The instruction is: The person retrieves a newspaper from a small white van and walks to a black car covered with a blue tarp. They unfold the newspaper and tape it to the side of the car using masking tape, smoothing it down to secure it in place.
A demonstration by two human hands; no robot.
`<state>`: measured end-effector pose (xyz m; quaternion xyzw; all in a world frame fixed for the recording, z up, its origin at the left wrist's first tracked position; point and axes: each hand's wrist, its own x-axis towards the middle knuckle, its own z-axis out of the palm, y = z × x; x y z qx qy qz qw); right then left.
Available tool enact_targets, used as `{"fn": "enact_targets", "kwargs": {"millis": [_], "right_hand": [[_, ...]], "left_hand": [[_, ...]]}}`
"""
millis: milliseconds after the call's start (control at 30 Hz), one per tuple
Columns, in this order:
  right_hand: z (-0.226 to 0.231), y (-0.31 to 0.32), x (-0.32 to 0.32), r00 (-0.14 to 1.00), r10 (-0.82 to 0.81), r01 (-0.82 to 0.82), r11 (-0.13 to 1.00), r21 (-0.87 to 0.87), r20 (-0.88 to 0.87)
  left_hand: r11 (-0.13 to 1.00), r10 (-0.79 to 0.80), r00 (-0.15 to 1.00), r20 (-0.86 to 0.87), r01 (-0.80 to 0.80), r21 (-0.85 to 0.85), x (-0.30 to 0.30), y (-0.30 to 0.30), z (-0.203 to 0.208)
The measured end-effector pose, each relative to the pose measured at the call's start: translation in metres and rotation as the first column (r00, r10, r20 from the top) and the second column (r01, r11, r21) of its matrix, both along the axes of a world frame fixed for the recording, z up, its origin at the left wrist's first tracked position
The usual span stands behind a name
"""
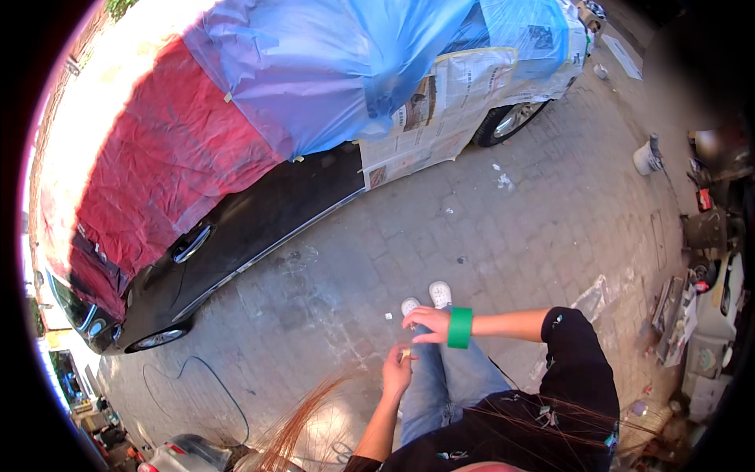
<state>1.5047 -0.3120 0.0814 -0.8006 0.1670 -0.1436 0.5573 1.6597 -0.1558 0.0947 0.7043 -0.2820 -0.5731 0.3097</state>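
A roll of green tape hangs around the wrist of my right hand, whose fingers are spread and reach toward my left hand. The left hand's fingers are pinched on a small pale bit, too small to name. Both hands hover over my jeans and white shoes. Ahead stands a black car masked with red plastic sheet, blue plastic sheet and newspaper. Its black door panel and handle stay bare.
Paved brick ground lies between me and the car. A dark hose curls at lower left. A white bucket and cluttered tools and boxes line the right edge. Scraps of paper lie near the rear wheel.
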Motion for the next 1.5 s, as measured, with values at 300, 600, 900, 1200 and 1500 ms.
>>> {"fn": "enact_targets", "kwargs": {"millis": [300, 600, 900, 1200, 1500], "right_hand": [[0.127, 0.135, -0.115, 0.788, -0.603, 0.606, 0.724, 0.329, -0.127], [0.189, 0.238, -0.247, 0.432, -0.901, 0.828, 0.379, 0.413, -0.039], [0.164, 0.329, -0.336, 0.281, -0.950, 0.738, 0.126, 0.663, -0.132], [0.144, 0.271, -0.346, -0.088, -0.986, 0.813, -0.154, 0.561, -0.143], [0.127, 0.122, -0.325, -0.292, -0.909, 0.822, -0.397, 0.408, -0.298]], "left_hand": [[0.629, -0.723, 0.684, 0.093, 0.709, -0.320, -0.078, -0.011, 0.128], [0.486, -0.842, 0.540, -0.005, 0.754, -0.441, -0.213, 0.017, 0.191], [0.309, -0.906, 0.419, 0.064, 0.757, -0.576, -0.317, 0.032, 0.169], [0.354, -0.188, 0.248, 0.950, 0.920, -0.170, -0.215, -0.239, 0.064], [0.384, 0.005, -0.318, 0.948, 0.876, 0.292, -0.130, -0.542, 0.077]]}}
